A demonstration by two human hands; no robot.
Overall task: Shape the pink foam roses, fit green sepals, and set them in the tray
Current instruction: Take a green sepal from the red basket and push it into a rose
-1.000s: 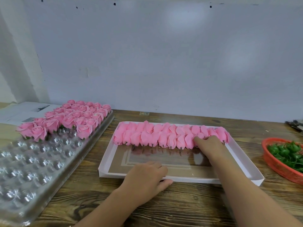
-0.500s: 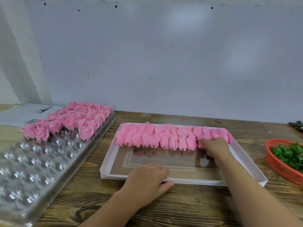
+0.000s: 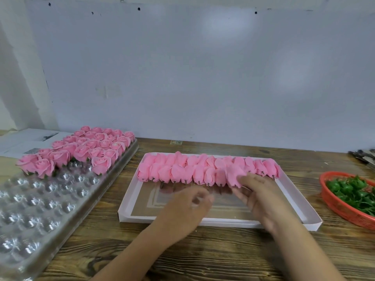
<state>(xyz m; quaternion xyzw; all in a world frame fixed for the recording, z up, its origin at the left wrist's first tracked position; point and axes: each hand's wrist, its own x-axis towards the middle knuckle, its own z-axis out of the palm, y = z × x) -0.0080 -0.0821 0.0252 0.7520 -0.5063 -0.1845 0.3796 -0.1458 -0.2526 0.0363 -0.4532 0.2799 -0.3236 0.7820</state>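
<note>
— Two hands over the box, lower middle of the frame. What's the right hand got?

— One bud, pinched at its lower end by the fingertips and lifted a little out of the row.

— And the left hand?

— Blurred. It hovers above the box floor, just left of the right hand, fingers curled loosely. Whether they hold anything, I can't tell.

— Where do the other buds lie?

— Two overlapping rows along the far side of the white box, centre of the frame, stems pointing toward us.

— And the finished roses?

— Left of the frame, in the clear tray. Opened roses with green under them fill its far end; the near cups show shiny and bare.

— The sepals?

— Right edge, a heap of green sepals in a red basket, well apart from the box. All of it sits on a dark wooden table.
</note>
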